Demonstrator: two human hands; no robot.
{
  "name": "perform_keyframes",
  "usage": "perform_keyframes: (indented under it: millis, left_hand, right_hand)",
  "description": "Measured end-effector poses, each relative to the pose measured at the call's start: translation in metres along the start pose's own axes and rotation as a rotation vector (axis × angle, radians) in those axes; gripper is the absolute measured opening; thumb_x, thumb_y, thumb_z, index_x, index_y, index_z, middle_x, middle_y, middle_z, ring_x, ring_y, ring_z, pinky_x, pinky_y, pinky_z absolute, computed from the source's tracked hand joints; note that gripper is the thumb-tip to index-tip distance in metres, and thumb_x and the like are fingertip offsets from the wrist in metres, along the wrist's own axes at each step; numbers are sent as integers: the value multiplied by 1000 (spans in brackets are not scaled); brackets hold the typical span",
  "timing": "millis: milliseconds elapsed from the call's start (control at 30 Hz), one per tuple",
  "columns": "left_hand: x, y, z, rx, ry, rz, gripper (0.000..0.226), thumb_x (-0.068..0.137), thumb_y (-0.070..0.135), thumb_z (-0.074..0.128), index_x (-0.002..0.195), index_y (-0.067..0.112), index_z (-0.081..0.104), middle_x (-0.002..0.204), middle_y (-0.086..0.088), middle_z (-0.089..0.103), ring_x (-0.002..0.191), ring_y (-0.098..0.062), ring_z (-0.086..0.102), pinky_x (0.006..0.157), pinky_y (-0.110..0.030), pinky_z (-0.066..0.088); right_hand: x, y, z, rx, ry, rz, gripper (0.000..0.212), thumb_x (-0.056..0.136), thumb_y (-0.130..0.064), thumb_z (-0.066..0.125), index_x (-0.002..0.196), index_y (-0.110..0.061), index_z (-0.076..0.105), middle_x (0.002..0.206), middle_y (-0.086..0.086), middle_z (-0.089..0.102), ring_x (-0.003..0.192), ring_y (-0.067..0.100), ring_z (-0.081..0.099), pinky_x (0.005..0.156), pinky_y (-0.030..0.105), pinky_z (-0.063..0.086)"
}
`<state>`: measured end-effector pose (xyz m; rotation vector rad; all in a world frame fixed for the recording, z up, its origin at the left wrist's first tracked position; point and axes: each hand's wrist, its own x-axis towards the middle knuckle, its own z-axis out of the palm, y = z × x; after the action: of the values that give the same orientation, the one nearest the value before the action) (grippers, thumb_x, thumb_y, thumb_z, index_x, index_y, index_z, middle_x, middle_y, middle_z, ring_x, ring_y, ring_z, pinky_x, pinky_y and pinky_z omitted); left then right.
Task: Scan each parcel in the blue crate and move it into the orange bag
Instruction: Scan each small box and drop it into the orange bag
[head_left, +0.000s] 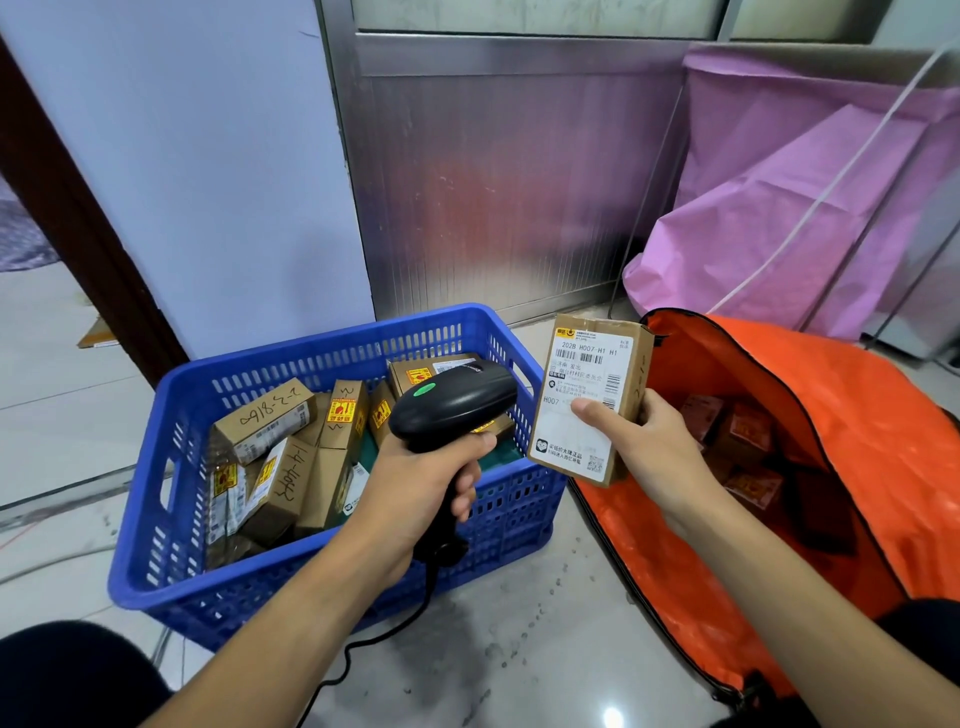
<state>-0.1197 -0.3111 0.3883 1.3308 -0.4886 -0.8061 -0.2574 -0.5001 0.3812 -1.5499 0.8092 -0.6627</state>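
Observation:
My left hand (415, 483) grips a black corded barcode scanner (457, 402) above the right side of the blue crate (171, 519), its head aimed to the right. My right hand (644, 441) holds a small brown cardboard parcel (587, 374) upright, its white shipping label facing me, between the crate and the orange bag (841, 395). Several cardboard parcels (270, 415) with yellow stickers and handwritten numbers lie jumbled in the crate. The orange bag lies open on the floor at the right with several parcels (737, 441) inside.
The scanner's black cable (384, 639) trails over the tiled floor toward me. A pink sheet (779, 208) covers a frame behind the bag. A metal panel (519, 182) and a pale wall stand behind the crate. My knees show at both bottom corners.

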Motion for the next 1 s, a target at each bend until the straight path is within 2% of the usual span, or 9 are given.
perform_keyframes:
  millis: [133, 333, 433, 567, 667, 733, 833, 933, 1000]
  left_hand:
    - [-1, 1, 0, 11, 11, 1, 14, 93, 14, 74, 99, 6, 64, 56, -2, 47, 46, -16, 41, 50, -30, 42]
    - [-1, 2, 1, 27, 27, 12, 14, 93, 14, 73, 98, 3, 66, 57, -3, 47, 50, -18, 42, 52, -32, 43]
    - [-2, 3, 2, 22, 45, 3, 18, 92, 14, 74, 97, -1, 66, 57, -3, 47, 50, -19, 42, 53, -32, 43]
    - [-1, 1, 3, 8, 77, -13, 12, 89, 15, 75, 80, 11, 68, 57, -4, 47, 48, -19, 41, 52, -31, 42]
    - [1, -5, 0, 10, 89, 0, 18, 86, 16, 78, 76, 11, 64, 59, -7, 46, 47, -20, 41, 53, -32, 40]
    - [1, -10, -1, 6, 74, 12, 29, 76, 20, 86, 81, 7, 60, 59, -8, 45, 48, -21, 40, 57, -35, 36]
    - [3, -15, -5, 33, 53, 15, 40, 65, 31, 85, 85, 7, 60, 61, -8, 46, 48, -22, 40, 56, -34, 36]
    - [9, -21, -5, 76, 13, -32, 43, 56, 44, 86, 76, 14, 62, 64, -9, 49, 49, -21, 43, 53, -32, 39]
    - [11, -24, 0, 67, -26, -51, 41, 54, 43, 86, 72, 14, 64, 66, -11, 51, 49, -21, 44, 49, -30, 42]
  right_hand:
    - [0, 1, 1, -10, 2, 3, 40, 88, -35, 79, 123, -26, 62, 115, -12, 74, 97, 5, 75, 72, 23, 59]
    - [-1, 2, 2, -2, -28, 13, 41, 87, -37, 80, 123, -26, 63, 114, -13, 75, 96, 4, 75, 76, 27, 61]
    - [-2, 2, 3, 21, -40, 21, 42, 89, -36, 79, 125, -25, 62, 114, -11, 76, 95, 5, 76, 71, 24, 60]
    - [-3, 0, 1, 52, -62, 36, 42, 91, -34, 77, 128, -21, 63, 112, -9, 78, 92, 5, 76, 66, 20, 59]
    - [-4, 3, -4, 77, -88, 61, 41, 92, -34, 76, 128, -20, 63, 111, -8, 78, 92, 6, 77, 65, 20, 58]
    - [-5, 8, -13, 80, -88, 87, 41, 93, -35, 75, 128, -19, 62, 112, -6, 78, 92, 8, 77, 64, 20, 59]
    - [-4, 17, -23, 69, -60, 134, 45, 93, -40, 74, 131, -19, 61, 112, -6, 78, 93, 9, 77, 66, 22, 59]
    - [-5, 23, -35, 82, -18, 161, 39, 95, -41, 70, 129, -23, 63, 108, -10, 79, 91, 6, 77, 64, 19, 58]
    - [-10, 25, -40, 124, -8, 171, 37, 96, -39, 70, 129, -23, 63, 108, -10, 79, 88, 5, 77, 60, 15, 56]
